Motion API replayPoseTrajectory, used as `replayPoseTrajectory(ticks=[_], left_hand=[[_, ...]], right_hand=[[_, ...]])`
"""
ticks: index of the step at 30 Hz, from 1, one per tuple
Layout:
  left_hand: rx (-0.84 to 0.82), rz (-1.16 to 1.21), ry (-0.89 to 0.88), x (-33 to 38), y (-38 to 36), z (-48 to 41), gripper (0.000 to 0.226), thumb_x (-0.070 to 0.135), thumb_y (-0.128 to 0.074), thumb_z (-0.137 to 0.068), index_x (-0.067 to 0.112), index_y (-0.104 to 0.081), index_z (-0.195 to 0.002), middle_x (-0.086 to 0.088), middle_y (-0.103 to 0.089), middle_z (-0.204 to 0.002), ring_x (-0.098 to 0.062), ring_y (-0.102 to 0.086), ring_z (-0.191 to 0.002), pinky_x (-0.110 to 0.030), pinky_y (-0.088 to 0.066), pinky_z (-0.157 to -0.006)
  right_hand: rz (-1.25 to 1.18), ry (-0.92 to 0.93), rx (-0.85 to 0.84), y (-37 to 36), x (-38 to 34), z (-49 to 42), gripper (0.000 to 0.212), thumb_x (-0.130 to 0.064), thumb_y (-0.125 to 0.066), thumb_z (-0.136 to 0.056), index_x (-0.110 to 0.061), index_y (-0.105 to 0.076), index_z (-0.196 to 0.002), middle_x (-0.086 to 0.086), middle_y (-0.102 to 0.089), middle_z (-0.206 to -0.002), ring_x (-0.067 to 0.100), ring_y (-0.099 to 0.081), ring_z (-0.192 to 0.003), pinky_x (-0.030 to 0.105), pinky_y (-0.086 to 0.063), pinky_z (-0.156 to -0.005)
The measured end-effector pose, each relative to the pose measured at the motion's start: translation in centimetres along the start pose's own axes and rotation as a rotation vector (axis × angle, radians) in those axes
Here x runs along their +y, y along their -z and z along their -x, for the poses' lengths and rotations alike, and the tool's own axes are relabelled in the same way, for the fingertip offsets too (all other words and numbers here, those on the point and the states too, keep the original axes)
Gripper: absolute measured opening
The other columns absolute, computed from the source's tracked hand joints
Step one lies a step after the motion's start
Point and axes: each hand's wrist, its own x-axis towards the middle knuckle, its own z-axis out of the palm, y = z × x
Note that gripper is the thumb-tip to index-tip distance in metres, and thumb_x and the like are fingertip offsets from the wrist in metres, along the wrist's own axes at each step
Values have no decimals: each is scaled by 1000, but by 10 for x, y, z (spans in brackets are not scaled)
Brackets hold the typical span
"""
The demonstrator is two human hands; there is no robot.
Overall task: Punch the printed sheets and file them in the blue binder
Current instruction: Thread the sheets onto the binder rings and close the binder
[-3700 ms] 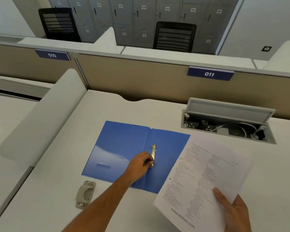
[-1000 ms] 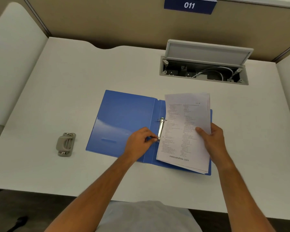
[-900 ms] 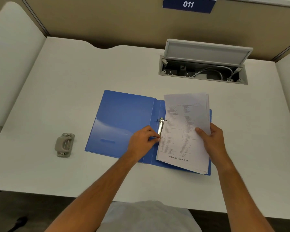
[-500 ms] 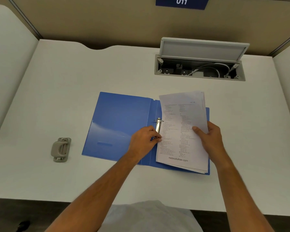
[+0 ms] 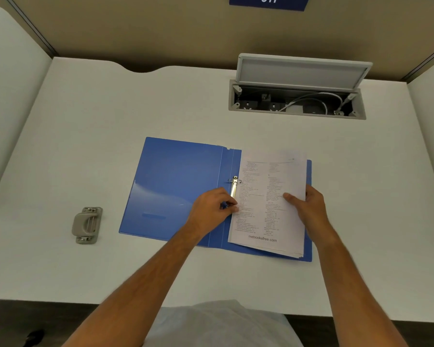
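The blue binder point(image 5: 176, 186) lies open flat in the middle of the white desk. Its metal ring clip point(image 5: 234, 186) runs along the spine, upper ring visible. A stack of printed sheets point(image 5: 266, 209) lies on the binder's right half, left edge against the clip. My left hand point(image 5: 211, 209) pinches the sheets' left edge at the lower ring, which it hides. My right hand point(image 5: 308, 206) grips the stack's right edge, thumb on top. A grey hole punch point(image 5: 87, 224) sits to the left of the binder.
An open cable hatch point(image 5: 296, 101) with sockets and a white cable is set in the white desk point(image 5: 110, 108) at the back right. Beige partition point(image 5: 135, 28) walls close the back; white dividers stand on both sides. The desk's front edge is near my body.
Since 3.7 s ago my right hand brought the sheets down onto the binder's right half. In the last second the stack settled slightly closer to the clip; both hands stay in place.
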Motion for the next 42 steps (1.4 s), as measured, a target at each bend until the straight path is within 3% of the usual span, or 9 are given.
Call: replayPoseTrajectory(ticks=[2,5,10,18,28,31,34,38,42], left_hand=[[-7,19,10,-5,4,0,25,38,-81,-92,18,-82,-107,5,-72,-106,-6,-63,-83,-10,-49,-76],[-13,51,10,-14,14,0,26,35,-83,-90,17,-83,-108,3,-74,-102,-9,-65,-84,-16,-54,-77],[-42,57,-54,-25,20,2,17,27,-80,-94,15,-84,-106,1,-79,-100,-12,-71,-88,-29,-62,-85],[-1,-98,-208,-24,18,2,18,27,-74,-98,14,-83,-108,-3,-83,-105,-20,-77,-90,-34,-64,-85],[-101,-303,-311,-20,7,-5,15,14,-77,-95,5,-79,-106,-15,-80,-102,-33,-79,-85,-42,-66,-79],[-197,-300,-275,-16,8,-10,21,20,-70,-102,5,-78,-115,-15,-79,-111,-33,-77,-95,-42,-63,-88],[-173,-273,-249,-15,16,-9,22,24,-69,-103,9,-82,-113,-10,-81,-107,-26,-77,-92,-43,-64,-85],[220,-158,-47,-27,33,14,19,26,-80,-95,12,-82,-108,-4,-81,-100,-22,-76,-85,-39,-65,-76],[356,-330,224,-45,48,36,33,39,-82,-91,19,-79,-117,-1,-76,-117,-26,-65,-110,-40,-62,-75]], right_hand=[[220,73,186,-1,5,-1,52,-14,-87,-93,-22,-62,-137,-4,-72,-117,28,-75,-107,46,-65,-88],[583,333,433,-7,7,8,58,-15,-89,-88,-25,-62,-139,1,-63,-130,25,-65,-114,42,-61,-89],[814,502,-256,-63,11,32,32,-38,-81,-97,-31,-73,-128,-8,-77,-116,10,-68,-93,30,-60,-88],[826,557,-162,-92,34,28,15,-28,-72,-105,-19,-79,-115,4,-82,-116,25,-76,-96,23,-49,-87],[799,572,-258,-106,38,21,18,-18,-67,-108,-8,-78,-117,13,-80,-116,30,-76,-102,38,-60,-99],[774,524,-304,-101,31,18,18,-19,-70,-106,-8,-79,-116,13,-80,-115,29,-75,-102,42,-61,-100],[606,386,-80,-75,28,25,15,-25,-78,-101,-18,-78,-114,0,-80,-109,17,-73,-92,32,-62,-88],[352,76,484,-20,49,34,35,-24,-89,-90,-16,-68,-117,8,-72,-102,28,-71,-90,42,-63,-85],[386,-170,452,-13,66,30,71,-41,-100,-75,-11,-62,-127,16,-64,-122,36,-67,-107,49,-60,-93]])
